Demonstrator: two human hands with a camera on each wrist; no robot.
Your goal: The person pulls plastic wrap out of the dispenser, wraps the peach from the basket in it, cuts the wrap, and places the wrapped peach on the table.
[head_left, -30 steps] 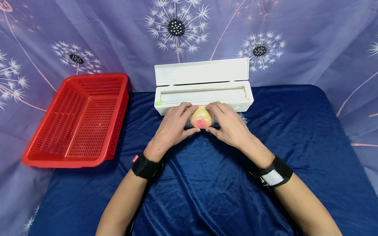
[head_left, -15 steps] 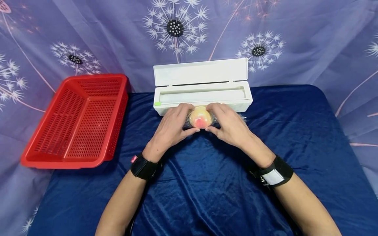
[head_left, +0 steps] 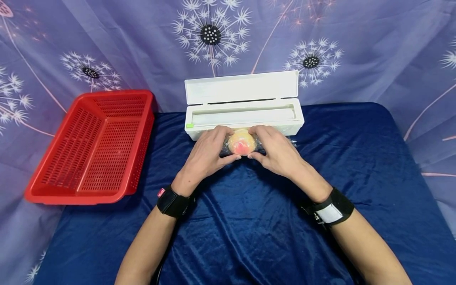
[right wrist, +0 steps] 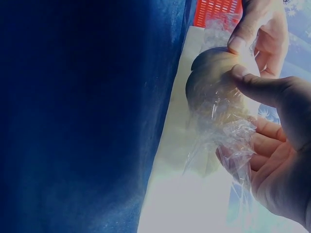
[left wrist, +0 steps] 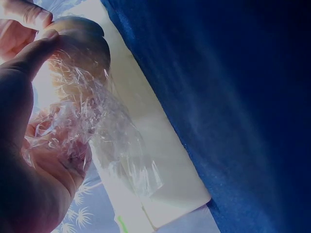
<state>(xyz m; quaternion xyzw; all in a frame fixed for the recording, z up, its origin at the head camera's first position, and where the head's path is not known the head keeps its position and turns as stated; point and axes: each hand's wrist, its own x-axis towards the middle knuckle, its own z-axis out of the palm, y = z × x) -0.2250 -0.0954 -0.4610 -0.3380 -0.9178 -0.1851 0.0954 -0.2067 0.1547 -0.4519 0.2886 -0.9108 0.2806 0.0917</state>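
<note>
A yellow and pink peach (head_left: 242, 143) with clear plastic wrap around it is held between both hands, in front of a white cling film box (head_left: 246, 115). My left hand (head_left: 208, 152) grips its left side, thumb on the near face and fingers behind. On the other side my right hand (head_left: 279, 153) holds it in the same way. In the left wrist view, crumpled plastic wrap (left wrist: 92, 109) bunches against the palm and trails loose. The right wrist view shows both thumbs on the peach (right wrist: 214, 85), its cleft visible, and gathered wrap (right wrist: 235, 138) across the right fingers.
The box's lid (head_left: 242, 88) stands raised at the back, and a pale roll lies inside. To the left is a red plastic basket (head_left: 137, 158). Dark blue cloth (head_left: 228, 225) covers the table, with a patterned purple curtain (head_left: 142, 43) behind.
The fingertips have spread slightly apart over the top of the peach, so more of it shows. Both hands otherwise stay in place.
</note>
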